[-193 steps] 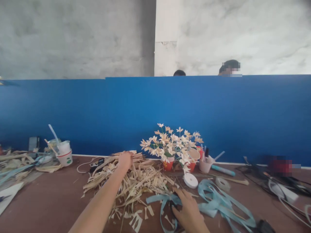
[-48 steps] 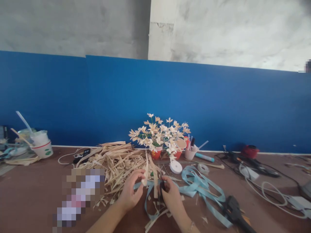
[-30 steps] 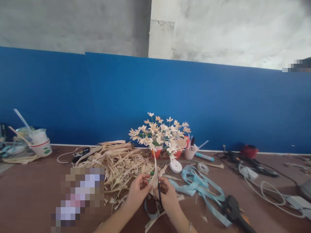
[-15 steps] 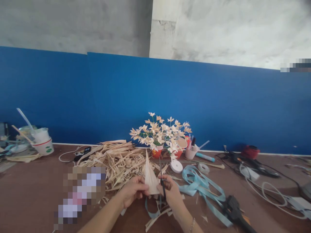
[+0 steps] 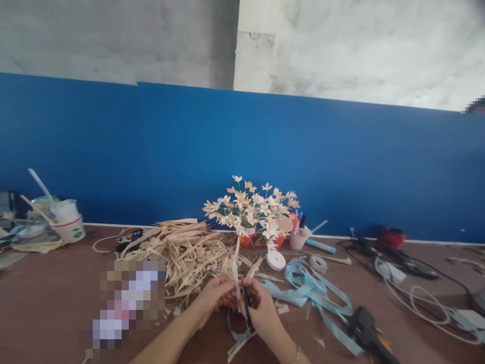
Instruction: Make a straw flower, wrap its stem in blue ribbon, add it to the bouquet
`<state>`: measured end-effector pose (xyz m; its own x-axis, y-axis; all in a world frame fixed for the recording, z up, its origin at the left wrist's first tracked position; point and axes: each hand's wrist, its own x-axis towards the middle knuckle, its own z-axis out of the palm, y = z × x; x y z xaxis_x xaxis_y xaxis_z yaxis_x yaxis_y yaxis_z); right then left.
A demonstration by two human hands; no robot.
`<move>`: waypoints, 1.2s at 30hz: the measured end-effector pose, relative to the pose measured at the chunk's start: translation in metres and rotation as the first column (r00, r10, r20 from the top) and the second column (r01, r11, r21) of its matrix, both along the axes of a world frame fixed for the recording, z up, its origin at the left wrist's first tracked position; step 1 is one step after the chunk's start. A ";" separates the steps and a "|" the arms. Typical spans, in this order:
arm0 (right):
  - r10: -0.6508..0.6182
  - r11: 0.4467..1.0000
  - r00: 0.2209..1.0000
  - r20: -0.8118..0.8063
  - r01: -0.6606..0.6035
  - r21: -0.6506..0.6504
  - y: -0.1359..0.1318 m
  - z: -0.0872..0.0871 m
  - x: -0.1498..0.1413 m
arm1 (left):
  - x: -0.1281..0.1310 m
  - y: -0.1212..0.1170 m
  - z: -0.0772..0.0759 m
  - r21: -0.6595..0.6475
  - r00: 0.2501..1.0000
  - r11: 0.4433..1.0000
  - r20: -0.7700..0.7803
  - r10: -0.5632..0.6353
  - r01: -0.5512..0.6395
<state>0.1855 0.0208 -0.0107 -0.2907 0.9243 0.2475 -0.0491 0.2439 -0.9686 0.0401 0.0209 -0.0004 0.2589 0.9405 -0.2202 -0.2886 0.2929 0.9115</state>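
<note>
My left hand (image 5: pixel 214 298) pinches the lower end of a pale dried leaf strip (image 5: pixel 236 263) that stands up edge-on between my hands. My right hand (image 5: pixel 262 309) is closed round black scissors (image 5: pixel 246 303), whose blades meet the strip near its base. Both hands hover low over the brown table (image 5: pixel 49 298), just in front of a big heap of dried leaf strips (image 5: pixel 182 250). Cut scraps and a light blue ribbon (image 5: pixel 310 288) lie around and under my hands.
Behind the heap stand red pots of handmade pale flowers (image 5: pixel 253 210), a cup of pens (image 5: pixel 297 237) and white tape rolls (image 5: pixel 275 260). A black glue gun (image 5: pixel 366 326) and cables (image 5: pixel 409 283) lie right. Paper cups (image 5: pixel 68 225) stand far left. A blue partition (image 5: pixel 341 167) backs the table.
Six seconds ago my left hand reached into the heap. Since then it brought a strip to the scissors; the strip, broad-side half a second ago, now shows edge-on and my hands sit lower.
</note>
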 end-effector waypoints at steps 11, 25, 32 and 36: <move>0.057 0.998 0.996 0.068 -0.059 0.023 -0.009 0.002 -0.007 | 0.010 -0.004 -0.002 -0.001 0.992 0.993 -0.032 0.118 -0.118; -0.090 0.964 0.984 -0.154 0.048 -0.260 0.006 -0.003 0.002 | 0.000 -0.003 0.004 0.039 0.980 0.993 0.170 0.101 -0.110; -0.111 0.963 0.988 -0.106 0.081 -0.257 0.006 -0.003 0.002 | 0.000 0.001 -0.001 0.140 0.979 0.976 -0.092 0.179 -0.166; -0.158 0.957 0.980 -0.123 0.121 -0.264 0.007 0.004 0.005 | -0.005 0.005 -0.006 0.137 0.965 0.980 -0.200 0.171 -0.145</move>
<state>0.1905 0.0275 -0.0064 -0.1334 0.9906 0.0289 -0.1732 0.0054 -0.9849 0.0350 0.0256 -0.0060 0.0651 0.9884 -0.1370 -0.1206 0.1441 0.9822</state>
